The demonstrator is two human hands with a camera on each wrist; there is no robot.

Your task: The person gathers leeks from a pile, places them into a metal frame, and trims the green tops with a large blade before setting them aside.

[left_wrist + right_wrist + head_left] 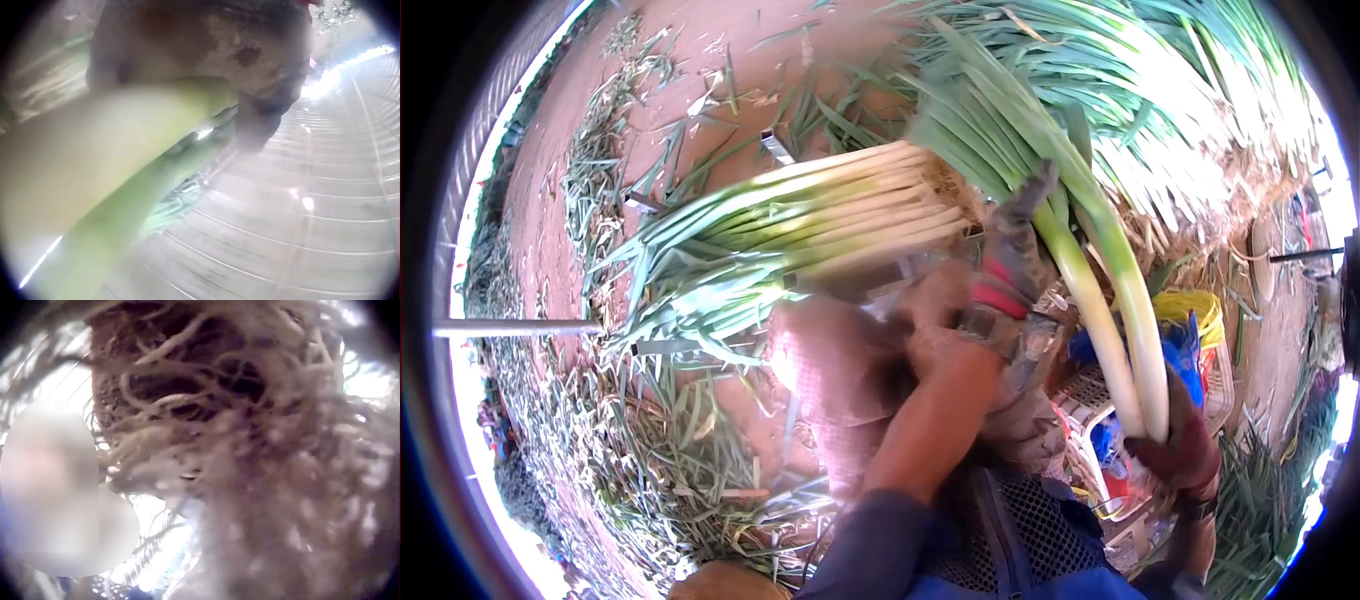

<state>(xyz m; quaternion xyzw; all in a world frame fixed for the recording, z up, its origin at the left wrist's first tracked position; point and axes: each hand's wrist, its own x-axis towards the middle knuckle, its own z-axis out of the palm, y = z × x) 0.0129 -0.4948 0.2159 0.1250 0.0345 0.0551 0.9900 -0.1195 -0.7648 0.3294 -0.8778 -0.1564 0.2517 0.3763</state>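
Observation:
Two thick leeks [1135, 320] with pale shafts and long green leaves slant across the front of my body in the head view. My right hand [1185, 445], in a dark red glove, grips them at the root end. Tangled roots [175, 400] fill much of the right wrist view and cover part of that glove. Higher up, my left hand [1012, 250], in a grey glove with a red cuff, holds the leeks where the shafts turn green. In the left wrist view its soiled glove [200, 44] wraps over a leek shaft [106, 144]; most fingers are hidden.
A row of leeks [850, 210] lies on a low metal frame to the left. A large leek pile [1180, 120] spreads at the upper right. Beside my right hand stands a plastic crate [1085, 400] with yellow twine [1195, 308]. Trimmed leaves [670, 450] litter the ground.

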